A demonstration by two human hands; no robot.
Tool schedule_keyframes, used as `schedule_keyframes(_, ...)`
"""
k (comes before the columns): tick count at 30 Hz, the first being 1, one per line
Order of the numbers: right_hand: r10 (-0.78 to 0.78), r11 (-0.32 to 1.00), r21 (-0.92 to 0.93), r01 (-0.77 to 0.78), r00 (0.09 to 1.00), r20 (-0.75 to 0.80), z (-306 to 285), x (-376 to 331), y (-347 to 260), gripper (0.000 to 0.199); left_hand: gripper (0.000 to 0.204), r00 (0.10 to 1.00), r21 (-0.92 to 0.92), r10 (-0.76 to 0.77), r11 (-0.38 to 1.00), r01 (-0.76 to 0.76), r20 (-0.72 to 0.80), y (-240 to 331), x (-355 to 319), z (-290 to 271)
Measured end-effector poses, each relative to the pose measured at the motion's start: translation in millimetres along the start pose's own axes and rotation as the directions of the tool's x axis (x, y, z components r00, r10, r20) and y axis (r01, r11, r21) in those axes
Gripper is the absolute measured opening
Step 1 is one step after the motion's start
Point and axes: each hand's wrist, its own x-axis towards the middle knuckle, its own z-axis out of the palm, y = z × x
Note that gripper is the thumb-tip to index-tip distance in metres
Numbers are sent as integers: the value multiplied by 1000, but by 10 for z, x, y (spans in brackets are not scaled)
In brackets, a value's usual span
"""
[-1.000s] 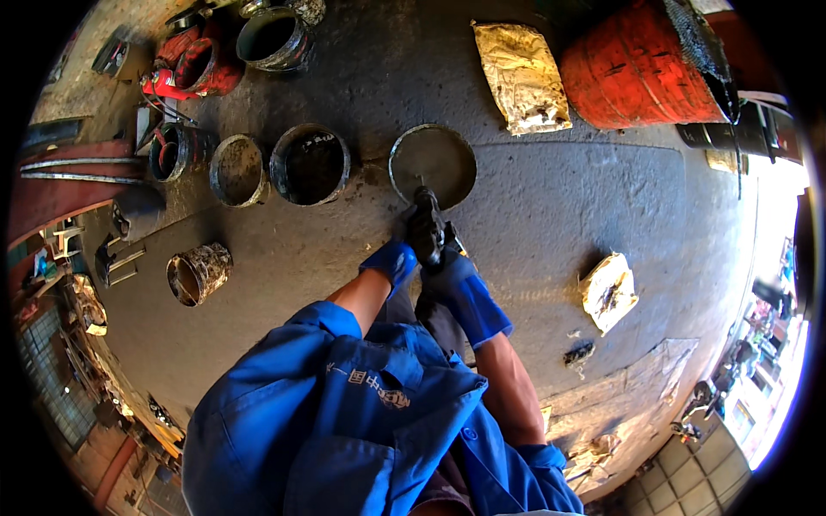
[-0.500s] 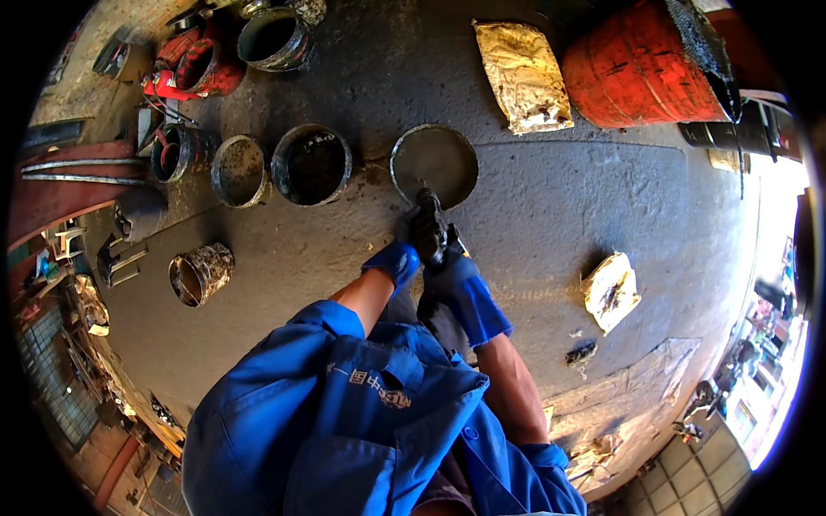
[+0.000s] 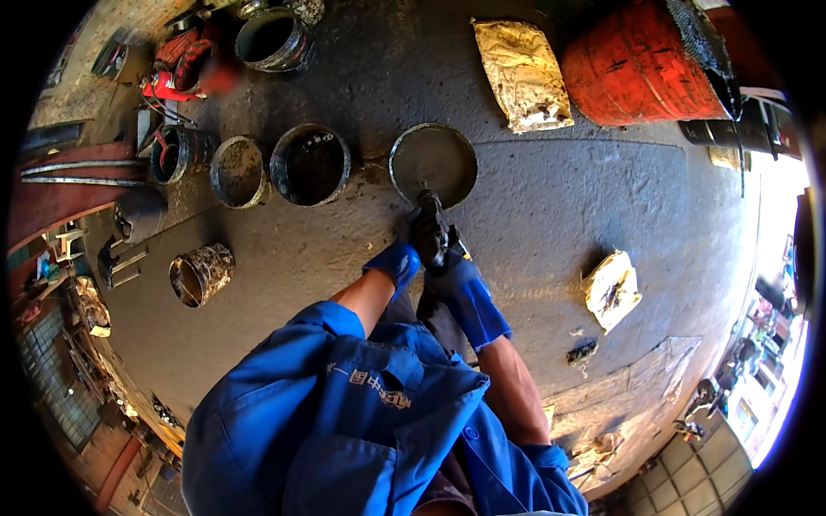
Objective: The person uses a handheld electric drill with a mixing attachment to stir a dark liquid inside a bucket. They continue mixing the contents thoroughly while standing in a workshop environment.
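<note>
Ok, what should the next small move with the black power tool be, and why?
Probably ease the black power tool slightly forward, toward the middle of the round bucket of grey-brown mixture: the tool's thin shaft sits near the edge closest to the person, and the right blue-gloved hand grips the tool.

My blue-gloved right grip [image 3: 454, 277] wraps the rear of a black power tool [image 3: 429, 234]; my left grip [image 3: 397, 261] is at its side. Its shaft reaches into a round bucket [image 3: 433, 126] of grey-brown mix on the floor [image 3: 551, 202]. Left of it stands a darker bucket [image 3: 274, 163]; upper right, a yellow bag [image 3: 521, 73] lies near a red drum [image 3: 637, 73].
</note>
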Motion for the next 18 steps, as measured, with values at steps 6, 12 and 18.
schedule_keyframes(6,40,999,-14,-40,999,-26,-87,-84,-177,27,29,975,-3,-52,999,53,214,6,41,-70)
schedule_keyframes(12,-100,990,97,104,994,-44,159,155,308,30,20,954,-300,-19,947,114,301,-483,205,528)
schedule_keyframes(18,-23,992,121,31,997,-69,-51,-117,87,41,8,934,-277,29,958,76,356,-566,184,728)
